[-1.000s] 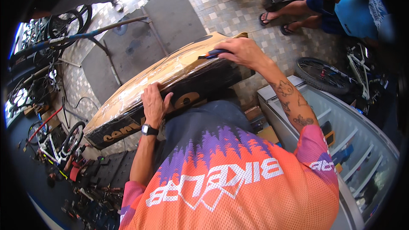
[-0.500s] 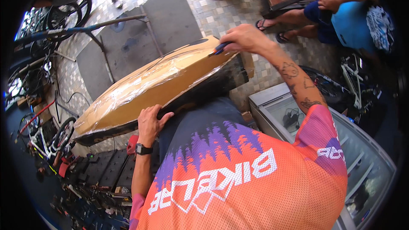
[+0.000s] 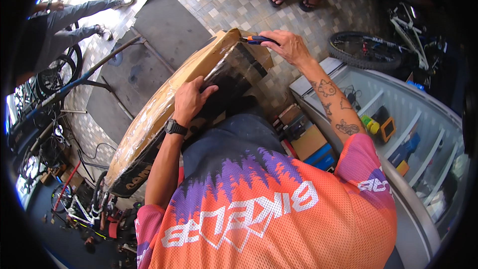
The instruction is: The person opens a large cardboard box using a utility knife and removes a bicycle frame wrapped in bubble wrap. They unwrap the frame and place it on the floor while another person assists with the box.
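Gripping the edge of a long carton [image 3: 162,102], left hand [image 3: 190,100]: fingers hooked over, thumb apart. Carton slants in front of the body. Cutter [image 3: 256,40] at its right-hand corner, right hand [image 3: 288,47] closed round the handle.

"Risks?"

"My judgement: clear tape [image 3: 134,135] giving suddenly could make the blade skid; too deep a push might score the contents."

"Materials, left to right?"

"Glossy, wrinkled tape over tan cardboard, box-shaped, narrow; black side, shiny near the corner; slim orange-and-dark cutter handle."

Matt cardboard on that box [image 3: 167,94], glossy wrinkled tape [image 3: 145,123] over it; plastic cutter handle [image 3: 256,39], meshy cloth jersey [image 3: 259,214].
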`<state>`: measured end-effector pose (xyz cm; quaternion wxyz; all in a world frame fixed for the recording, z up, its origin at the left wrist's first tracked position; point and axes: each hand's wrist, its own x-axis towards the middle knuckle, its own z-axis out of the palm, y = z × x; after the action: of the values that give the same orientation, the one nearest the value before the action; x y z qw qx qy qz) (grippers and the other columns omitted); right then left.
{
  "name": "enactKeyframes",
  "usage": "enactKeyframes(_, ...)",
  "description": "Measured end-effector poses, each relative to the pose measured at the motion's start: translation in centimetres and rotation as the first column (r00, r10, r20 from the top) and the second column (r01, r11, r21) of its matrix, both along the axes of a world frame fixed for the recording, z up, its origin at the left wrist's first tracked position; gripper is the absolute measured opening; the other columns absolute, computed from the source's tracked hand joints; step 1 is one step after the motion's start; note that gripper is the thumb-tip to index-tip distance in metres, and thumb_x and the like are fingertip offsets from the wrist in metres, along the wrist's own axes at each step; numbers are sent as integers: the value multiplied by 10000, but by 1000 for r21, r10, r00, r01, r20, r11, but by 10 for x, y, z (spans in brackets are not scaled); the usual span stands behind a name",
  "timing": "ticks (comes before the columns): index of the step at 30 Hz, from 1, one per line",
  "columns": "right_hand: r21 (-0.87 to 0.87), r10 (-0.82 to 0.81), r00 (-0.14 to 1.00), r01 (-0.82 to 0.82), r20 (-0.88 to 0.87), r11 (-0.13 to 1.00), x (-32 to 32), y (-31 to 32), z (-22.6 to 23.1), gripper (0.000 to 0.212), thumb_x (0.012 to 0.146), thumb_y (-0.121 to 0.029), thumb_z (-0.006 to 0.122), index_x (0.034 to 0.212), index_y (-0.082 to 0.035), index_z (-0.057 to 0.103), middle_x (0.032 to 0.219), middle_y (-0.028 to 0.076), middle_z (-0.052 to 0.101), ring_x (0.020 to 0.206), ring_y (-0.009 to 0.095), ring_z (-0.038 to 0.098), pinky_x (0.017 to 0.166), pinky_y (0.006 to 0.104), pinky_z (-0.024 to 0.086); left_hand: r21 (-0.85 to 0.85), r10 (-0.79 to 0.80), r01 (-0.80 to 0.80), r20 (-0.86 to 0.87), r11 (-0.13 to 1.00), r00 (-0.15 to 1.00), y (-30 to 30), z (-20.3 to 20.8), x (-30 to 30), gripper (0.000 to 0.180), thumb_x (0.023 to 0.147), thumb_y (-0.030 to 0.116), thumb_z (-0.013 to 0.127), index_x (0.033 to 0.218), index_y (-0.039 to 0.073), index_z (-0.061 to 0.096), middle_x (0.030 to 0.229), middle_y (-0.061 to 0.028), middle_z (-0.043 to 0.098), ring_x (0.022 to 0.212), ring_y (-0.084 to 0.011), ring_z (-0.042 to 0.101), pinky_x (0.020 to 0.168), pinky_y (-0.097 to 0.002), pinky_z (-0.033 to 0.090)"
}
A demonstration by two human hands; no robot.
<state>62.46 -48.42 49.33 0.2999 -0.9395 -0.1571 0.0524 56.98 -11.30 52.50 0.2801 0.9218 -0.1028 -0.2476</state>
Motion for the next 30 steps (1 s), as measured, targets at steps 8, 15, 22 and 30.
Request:
enactKeyframes(8, -11, -160, 976, 160, -148, 987, -110, -35, -41, 324, 996, -341, 756, 1272, -171, 748, 1015, 91, 762, 915, 353, 735, 774, 440, 593, -49, -37, 36, -6, 998, 999, -5, 14, -6, 473, 953, 389, 812, 825, 28, 534, 696, -209, 567, 725, -460, 602, 652, -509, 459)
enactKeyframes(15, -95, -282, 958, 275, -58, 957, -114, -71, -13, 295, 987, -357, 753, 1221, -179, 758, 966, 82, 726, 859, 334, 716, 756, 439, 573, -141, -290, 307, 126, 941, 949, -30, 60, -69, 241, 955, 192, 771, 893, 75, 569, 832, -111, 562, 754, -350, 643, 622, -463, 527)
enactKeyframes(22, -25, -155, 979, 153, -130, 988, -144, -56, -50, 296, 999, -343, 748, 1228, -155, 753, 1002, 84, 735, 927, 349, 712, 808, 449, 563, -166, -256, 286, 182, 944, 949, -35, 58, -90, 138, 930, 117, 740, 930, 90, 605, 853, -82, 561, 799, -300, 647, 627, -447, 540)
enactKeyframes(30, 36, -631, 715, 670, -302, 742, -152, -54, -37, 455, 959, -469, 813, 1125, -59, 705, 855, 68, 670, 797, 235, 659, 759, 389, 529, -558, 20, -466, -626, 687, 780, -27, 25, -117, 377, 1076, 333, 659, 1279, 18, 698, 1276, -130, 710, 1313, -321, 617, 1188, -447, 417)
